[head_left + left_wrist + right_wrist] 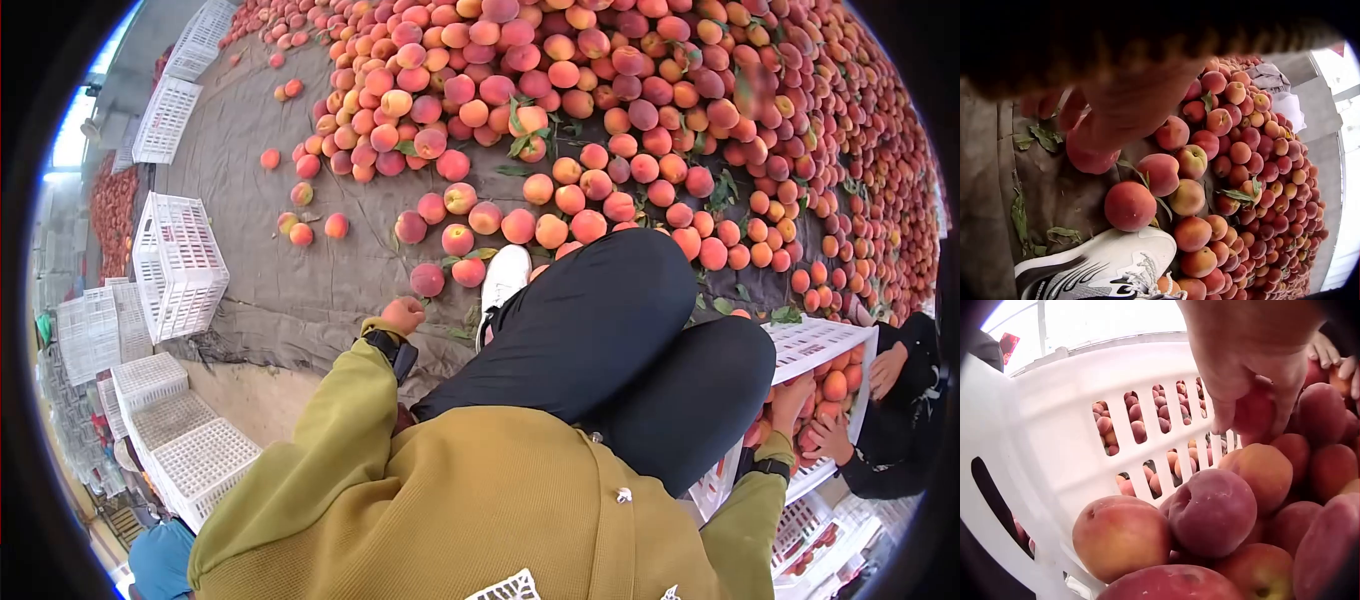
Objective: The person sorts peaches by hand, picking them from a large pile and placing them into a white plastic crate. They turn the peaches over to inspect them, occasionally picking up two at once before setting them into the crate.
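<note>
Just below a peach on the dark ground cloth, my left hand hangs with relaxed fingers. In the left wrist view, that hand partly covers the same peach; whether they touch is unclear. My right hand is inside a white crate of peaches at the right. Seen from the right wrist, the hand pinches a dark red peach between thumb and fingers, beside the slotted crate wall and above other peaches.
A large peach heap spreads across the top and right. White crates stand along the left. My white shoe is beside loose peaches. Another person's hands are at the right crate. Loose leaves lie on the cloth.
</note>
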{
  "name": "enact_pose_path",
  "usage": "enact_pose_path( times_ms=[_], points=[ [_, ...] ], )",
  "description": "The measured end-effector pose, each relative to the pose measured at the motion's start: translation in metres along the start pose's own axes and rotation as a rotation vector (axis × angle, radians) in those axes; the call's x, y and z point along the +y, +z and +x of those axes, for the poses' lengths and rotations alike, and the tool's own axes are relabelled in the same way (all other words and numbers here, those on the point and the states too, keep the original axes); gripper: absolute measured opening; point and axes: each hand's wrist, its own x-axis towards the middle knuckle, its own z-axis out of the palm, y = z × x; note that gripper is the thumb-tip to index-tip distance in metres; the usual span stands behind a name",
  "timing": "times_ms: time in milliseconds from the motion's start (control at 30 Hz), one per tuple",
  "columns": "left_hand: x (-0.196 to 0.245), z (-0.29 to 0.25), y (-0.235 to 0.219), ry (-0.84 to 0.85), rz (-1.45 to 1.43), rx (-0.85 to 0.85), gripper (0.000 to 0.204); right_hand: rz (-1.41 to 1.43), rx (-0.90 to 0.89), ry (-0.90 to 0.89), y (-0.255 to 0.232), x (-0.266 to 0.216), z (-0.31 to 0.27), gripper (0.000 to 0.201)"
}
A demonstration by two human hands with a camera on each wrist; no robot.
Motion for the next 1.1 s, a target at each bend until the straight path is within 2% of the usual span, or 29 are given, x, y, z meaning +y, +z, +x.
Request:
enact_pose_path(
  times_ms=[100,167,200,267,333,367,400,433,467,533,567,600,633,667,700,733,767,833,867,933,967,1033,1100],
  points=[
    [-0.003,0.005,0.0,-0.03,0.01,0.018,0.029,-0.077,-0.011,0.011,0.002,0.002,0.0,0.066],
    [-0.018,0.028,0.004,0.082,0.122,0.292,0.049,-0.154,-0.033,0.043,0.002,0.0,0.001,0.066],
    [-0.018,0.037,0.004,0.08,0.124,0.276,0.049,-0.193,-0.043,0.061,0.002,-0.001,0.001,0.066],
    [-0.003,0.05,0.0,0.124,-0.011,0.369,0.067,-0.268,-0.051,0.102,0.002,-0.005,0.0,0.066],
    [0.004,0.057,0.007,0.148,-0.036,0.294,0.073,-0.348,-0.048,0.147,0.0,-0.013,0.0,0.066],
    [0.012,0.062,0.011,0.173,-0.055,0.231,0.079,-0.413,0.001,0.075,-0.001,-0.019,-0.004,0.059],
    [0.021,0.059,0.013,0.163,0.056,0.169,0.083,-0.298,-0.076,-0.017,-0.032,-0.066,-0.005,0.043],
    [0.007,0.069,0.023,0.254,0.087,0.192,0.082,-0.056,-0.152,-0.247,-0.007,-0.028,0.008,0.029],
    [0.013,0.069,0.025,0.281,0.102,0.158,0.077,-0.154,-0.089,-0.134,-0.013,-0.041,0.008,0.029],
    [0.019,0.079,0.027,0.333,0.136,0.149,0.057,-0.594,-0.17,-0.109,-0.026,-0.058,0.005,0.019],
    [0.031,0.067,0.02,0.399,0.17,0.171,0.052,-0.5,-0.157,0.002,0.002,-0.017,-0.002,0.029],
    [0.029,0.073,0.019,0.353,0.168,0.173,0.047,-0.335,-0.043,0.126,-0.002,-0.024,-0.01,0.046],
    [0.028,0.076,0.013,0.284,0.069,0.142,0.043,-0.142,-0.002,0.251,-0.031,-0.058,-0.011,0.056],
    [0.016,0.089,0.008,0.353,0.086,0.12,0.043,-0.064,0.034,0.294,-0.032,-0.059,-0.012,0.06],
    [0.002,0.105,-0.001,0.401,-0.1,0.127,0.044,-0.054,0.043,0.296,-0.035,-0.061,-0.011,0.059],
    [0.005,0.117,-0.008,0.435,-0.288,0.134,0.046,0.005,0.067,0.302,-0.035,-0.06,-0.012,0.059],
    [0.031,0.111,-0.02,0.466,-0.278,0.133,0.046,0.026,0.061,0.315,-0.036,-0.058,-0.013,0.058],
    [0.088,0.066,-0.054,0.13,-0.734,-0.043,0.051,0.06,0.063,0.337,-0.037,-0.052,-0.016,0.057],
    [0.097,0.066,-0.063,0.148,-0.723,-0.04,0.051,0.092,0.064,0.352,-0.038,-0.049,-0.018,0.056],
    [0.128,0.051,-0.081,0.092,-1.115,-0.054,0.053,0.139,0.075,0.375,-0.043,-0.048,-0.022,0.056],
    [0.147,0.03,-0.085,0.206,-1.18,0.031,0.051,0.154,0.075,0.415,-0.048,-0.049,-0.024,0.059],
    [0.187,-0.006,-0.09,0.272,-1.22,0.0,0.05,0.18,0.079,0.464,-0.05,-0.048,-0.027,0.061],
    [0.204,-0.013,-0.092,0.37,-1.268,-0.039,0.051,0.027,0.21,0.413,-0.047,-0.047,-0.025,0.066]
  ],
)
